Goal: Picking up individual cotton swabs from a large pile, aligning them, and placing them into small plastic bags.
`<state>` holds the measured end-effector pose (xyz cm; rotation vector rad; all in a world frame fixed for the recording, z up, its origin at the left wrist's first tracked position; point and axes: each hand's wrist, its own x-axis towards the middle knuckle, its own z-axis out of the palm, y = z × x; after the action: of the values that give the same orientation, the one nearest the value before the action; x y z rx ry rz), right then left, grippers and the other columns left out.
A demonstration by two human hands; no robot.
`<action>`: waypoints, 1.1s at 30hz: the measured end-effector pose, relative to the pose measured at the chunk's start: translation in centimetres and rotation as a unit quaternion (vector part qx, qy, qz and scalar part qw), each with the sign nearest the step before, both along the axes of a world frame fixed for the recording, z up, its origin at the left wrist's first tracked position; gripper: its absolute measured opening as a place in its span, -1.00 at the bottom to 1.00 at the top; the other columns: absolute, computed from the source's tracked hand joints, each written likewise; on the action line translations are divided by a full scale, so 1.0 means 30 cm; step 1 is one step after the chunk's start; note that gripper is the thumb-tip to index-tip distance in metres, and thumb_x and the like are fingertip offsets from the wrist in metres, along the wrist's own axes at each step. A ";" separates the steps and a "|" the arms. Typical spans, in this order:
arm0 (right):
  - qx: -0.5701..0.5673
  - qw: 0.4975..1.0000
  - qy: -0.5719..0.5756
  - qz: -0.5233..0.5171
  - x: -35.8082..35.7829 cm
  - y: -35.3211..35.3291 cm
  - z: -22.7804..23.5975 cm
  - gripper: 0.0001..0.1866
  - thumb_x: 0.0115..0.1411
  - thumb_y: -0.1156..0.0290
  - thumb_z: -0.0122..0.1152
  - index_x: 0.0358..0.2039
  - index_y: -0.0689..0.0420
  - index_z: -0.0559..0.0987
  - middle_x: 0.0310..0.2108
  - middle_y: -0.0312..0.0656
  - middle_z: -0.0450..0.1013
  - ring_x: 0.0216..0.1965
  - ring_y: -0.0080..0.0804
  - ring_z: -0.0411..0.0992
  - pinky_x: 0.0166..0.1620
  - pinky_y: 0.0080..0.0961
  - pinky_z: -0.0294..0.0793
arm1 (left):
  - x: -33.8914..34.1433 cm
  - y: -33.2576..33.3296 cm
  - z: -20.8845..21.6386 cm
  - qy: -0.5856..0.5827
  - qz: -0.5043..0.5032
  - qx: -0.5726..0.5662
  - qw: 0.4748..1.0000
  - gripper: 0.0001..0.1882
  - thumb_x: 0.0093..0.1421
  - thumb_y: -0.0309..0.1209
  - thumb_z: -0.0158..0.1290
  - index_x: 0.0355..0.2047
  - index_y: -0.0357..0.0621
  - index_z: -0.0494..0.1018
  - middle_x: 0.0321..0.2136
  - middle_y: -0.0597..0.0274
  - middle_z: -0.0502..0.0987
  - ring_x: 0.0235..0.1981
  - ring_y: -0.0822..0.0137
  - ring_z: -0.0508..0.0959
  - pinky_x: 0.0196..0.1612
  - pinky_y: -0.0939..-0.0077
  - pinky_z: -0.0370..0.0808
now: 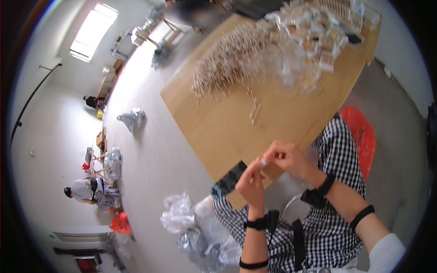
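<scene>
My left hand (251, 183) is closed in a pinch over the near edge of the wooden table (218, 141). Close beside it, my right hand (286, 157) is closed too, its fingertips pinched together. Between the two sets of fingertips shows a small whitish piece (263, 163), too small to name. Left of my left hand, a black patterned flat piece (230, 178) lies at the table's corner. Farther up the tabletop spreads a large heap of small light-wood sticks (232, 57), with a few loose sticks (255, 112) at its near side.
Clear plastic packets (309, 45) are piled at the table's far right. A red plastic bag (359, 136) is on the right. Clear plastic bags (195, 227) lie on the floor at lower left, a grey bag (132, 119) farther off. Another person (86, 190) sits at far left.
</scene>
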<state>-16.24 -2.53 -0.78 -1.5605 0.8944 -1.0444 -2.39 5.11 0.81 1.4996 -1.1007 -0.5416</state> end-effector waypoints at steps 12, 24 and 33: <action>0.039 0.998 0.027 0.029 -0.038 0.207 0.139 -0.87 0.22 0.37 0.33 -0.32 0.16 0.68 -0.45 -0.33 0.52 -0.43 -0.66 0.43 -0.39 -0.69 0.40 | 0.021 0.196 0.004 -0.033 -0.012 0.009 0.999 -0.90 0.17 -0.47 0.24 -0.30 -0.21 0.65 -0.48 0.22 0.61 -0.54 0.44 0.48 -0.47 0.58 0.36; 0.274 0.933 -0.100 0.209 -0.044 0.553 0.184 -0.80 0.26 0.41 0.30 -0.18 0.24 0.57 -0.29 -0.29 0.54 -0.27 -0.64 0.50 -0.14 -0.68 0.53 | 0.069 0.595 0.146 -0.013 -0.136 0.028 0.990 -0.84 0.05 -0.56 0.31 -0.34 -0.22 0.58 -0.40 0.11 0.57 -0.39 0.22 0.55 -0.33 0.45 0.45; 0.262 0.930 -0.141 0.218 -0.067 0.557 0.261 -0.82 0.26 0.42 0.29 -0.19 0.22 0.57 -0.26 -0.32 0.49 -0.31 -0.66 0.47 -0.33 -0.75 0.52 | 0.064 0.609 0.206 -0.015 -0.104 0.107 0.989 -0.83 0.04 -0.59 0.30 -0.33 -0.20 0.60 -0.38 0.11 0.59 -0.36 0.21 0.59 -0.34 0.47 0.48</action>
<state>-18.25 14.17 7.06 -1.0530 0.5301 -0.6169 -0.46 23.39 7.01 1.5890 -1.2635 -0.8055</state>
